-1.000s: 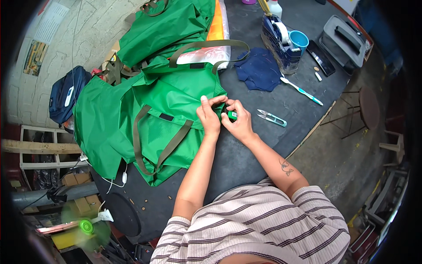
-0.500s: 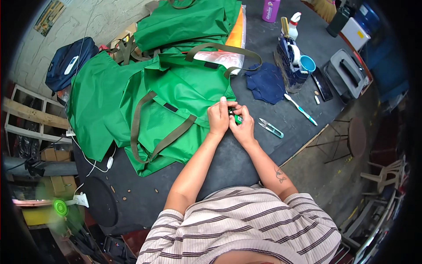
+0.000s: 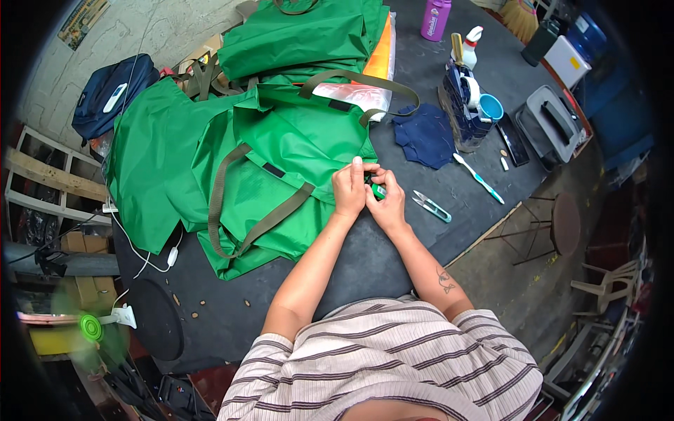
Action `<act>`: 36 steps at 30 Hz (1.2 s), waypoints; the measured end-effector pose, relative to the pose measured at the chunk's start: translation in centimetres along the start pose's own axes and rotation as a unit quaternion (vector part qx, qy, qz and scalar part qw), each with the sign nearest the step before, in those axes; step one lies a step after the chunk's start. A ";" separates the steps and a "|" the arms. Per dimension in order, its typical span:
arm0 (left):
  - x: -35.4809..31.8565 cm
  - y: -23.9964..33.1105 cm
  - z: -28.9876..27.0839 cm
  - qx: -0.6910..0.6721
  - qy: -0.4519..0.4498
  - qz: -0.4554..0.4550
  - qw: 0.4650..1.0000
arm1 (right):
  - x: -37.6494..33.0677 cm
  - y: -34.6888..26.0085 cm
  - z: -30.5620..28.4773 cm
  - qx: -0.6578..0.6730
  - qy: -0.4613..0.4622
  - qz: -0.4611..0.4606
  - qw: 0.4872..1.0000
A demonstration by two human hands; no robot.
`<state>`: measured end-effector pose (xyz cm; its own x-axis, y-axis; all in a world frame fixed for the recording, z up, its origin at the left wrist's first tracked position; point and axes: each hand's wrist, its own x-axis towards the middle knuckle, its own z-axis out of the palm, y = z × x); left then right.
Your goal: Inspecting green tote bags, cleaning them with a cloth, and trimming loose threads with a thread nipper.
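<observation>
A small green object sits pinched between the left hand and right hand, mostly covered by the fingers, so its kind cannot be told; the green bag hides the tabletop beneath it; at the far edge, a second green bag is cut off by the picture's top; the tabletop's near edge is lost behind the person's striped shirt; a blurred green disc lies off the near left corner

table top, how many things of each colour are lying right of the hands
navy cloth: 1
teal thread snips: 1
teal-handled toothbrush: 1
blue cup: 1
pink bottle: 1
grey case: 1
total: 6
</observation>
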<state>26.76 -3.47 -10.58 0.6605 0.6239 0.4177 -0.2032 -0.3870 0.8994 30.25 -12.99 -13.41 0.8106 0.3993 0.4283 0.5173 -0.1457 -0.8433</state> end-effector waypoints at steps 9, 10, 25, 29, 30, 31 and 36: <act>-0.2 -0.3 0.0 0.004 -0.013 0.044 0.999 | -0.1 -0.4 -0.7 -0.005 -0.008 -0.008 1.000; -0.3 -0.4 0.0 0.004 -0.013 0.044 0.999 | -0.1 -0.6 -0.8 -0.013 -0.008 -0.015 1.000; -0.4 -0.2 -0.1 0.024 -0.021 0.052 0.998 | 0.6 -1.2 -1.8 -0.071 -0.065 0.027 0.995; -0.4 -0.6 -1.0 -0.145 -0.031 -0.018 0.989 | 0.4 -0.9 -1.8 0.023 -0.041 0.035 0.998; -0.4 -0.5 -1.2 -0.187 -0.026 -0.036 0.981 | 0.3 -1.1 -2.0 0.040 -0.040 0.052 0.997; -0.4 -0.5 -1.6 -0.173 -0.028 -0.019 0.984 | 0.1 -1.4 -2.3 0.036 -0.045 0.048 0.997; -1.8 0.9 -2.3 -0.103 -0.027 0.061 0.992 | -1.7 -3.4 -2.8 -0.009 -0.109 0.015 0.994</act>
<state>23.70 -3.35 -10.27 0.6590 0.5408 0.5228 -0.4236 -0.3075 0.8521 27.91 -15.74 -10.36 0.7484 0.5809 0.3201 0.4998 -0.1767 -0.8480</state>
